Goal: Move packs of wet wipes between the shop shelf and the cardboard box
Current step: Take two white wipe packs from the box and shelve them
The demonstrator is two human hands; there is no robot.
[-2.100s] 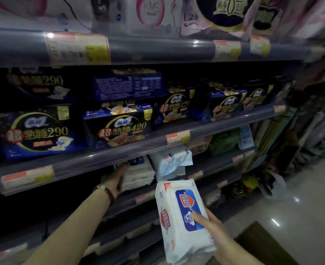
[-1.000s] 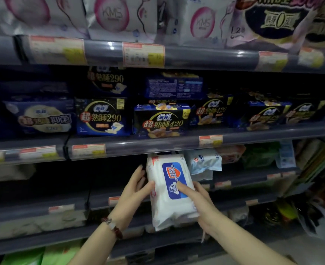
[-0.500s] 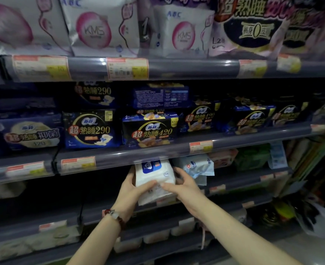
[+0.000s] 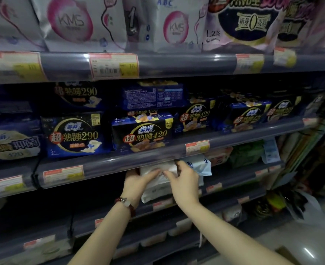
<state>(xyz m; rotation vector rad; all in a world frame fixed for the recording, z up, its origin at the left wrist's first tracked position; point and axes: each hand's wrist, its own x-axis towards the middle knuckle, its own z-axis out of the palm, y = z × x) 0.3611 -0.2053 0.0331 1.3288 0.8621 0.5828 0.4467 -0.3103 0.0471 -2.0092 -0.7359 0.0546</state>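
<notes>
1. Since the frame half a second before, the white pack of wet wipes point(image 4: 158, 183) had gone deeper under the shelf edge, so its blue label no longer showed, and both hands had followed it in.
2. The pack lay on the third shelf point(image 4: 232, 185) down, its upper part hidden behind the grey rail point(image 4: 108, 165) of the shelf above and its lower end hanging just over the shelf's front lip.
3. The left hand point(image 4: 138, 180) pressed against the pack's left side, fingers laid across its front and fairly straight; the fingertips were blurred, so I could not tell whether they curled round it.
4. The right hand point(image 4: 184, 180) lay against the pack's right side, its thumb reaching across the front toward the left hand's fingers and nearly meeting them.
5. Between the two hands, only a strip of the white wrapper showed, with more of it below the wrists.
6. A red bead bracelet point(image 4: 127, 204) sat on the left wrist.
7. Just right of the right hand, a second white pack point(image 4: 199, 164) stood on the same shelf, touching or nearly touching the hand's knuckles.
8. Dark blue packs marked 290 point(image 4: 75, 135) and 420 point(image 4: 144, 134) filled the shelf above.
9. White packs with pink circles point(image 4: 70, 22) stood on the top shelf.
10. At the bottom right corner, a brown cardboard edge point(image 4: 285, 253) showed on the glossy floor.
</notes>
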